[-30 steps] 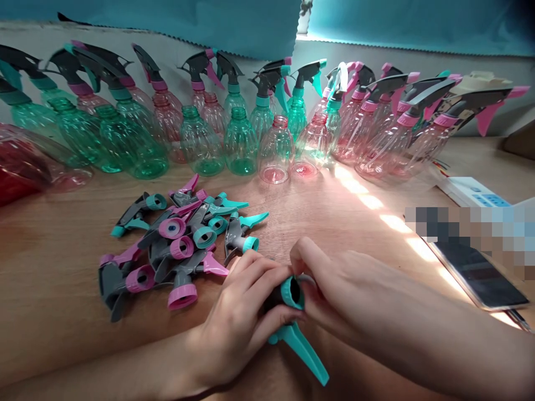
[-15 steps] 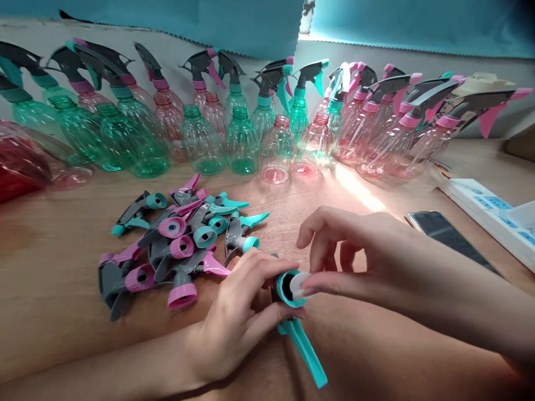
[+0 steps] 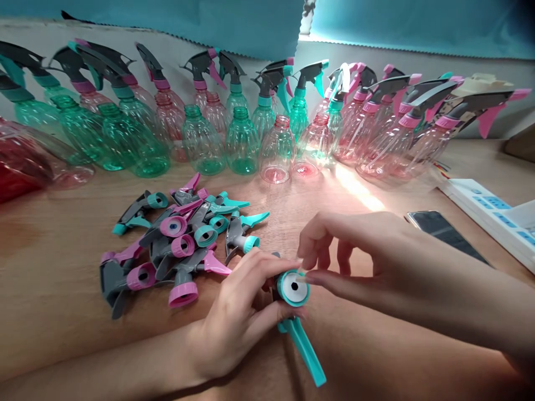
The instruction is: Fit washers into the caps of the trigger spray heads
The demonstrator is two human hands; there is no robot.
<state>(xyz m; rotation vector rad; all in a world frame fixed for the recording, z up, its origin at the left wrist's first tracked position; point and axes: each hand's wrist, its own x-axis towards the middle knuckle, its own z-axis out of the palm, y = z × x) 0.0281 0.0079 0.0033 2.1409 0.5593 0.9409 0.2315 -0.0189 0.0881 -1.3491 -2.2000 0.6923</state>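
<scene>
My left hand [image 3: 234, 312] is closed around a spray trigger head [image 3: 304, 351] with a turquoise collar and lever. The collar's opening faces up toward me. Inside it lies a white round washer [image 3: 289, 289] with a dark hole in its middle. Close over the collar's upper right rim is my right hand [image 3: 355, 250], its thumb tip at the washer's edge. The thumb and index tips are slightly apart, with nothing visible between them, and the other fingers are curled. To the left lies a pile of loose spray trigger heads [image 3: 167, 250], grey with pink or turquoise parts.
Green bottles [image 3: 242, 139] and pink bottles [image 3: 277, 150] stand in a row along the wall, several with trigger heads on. At the far left is a red translucent object [image 3: 20, 161]. A phone [image 3: 449, 236] and a white power strip [image 3: 493, 214] lie at the right.
The white washer has gone from between my right thumb and finger, tilted at the rim, to lying flat inside the collar. My left hand holds the trigger head in the same place.
</scene>
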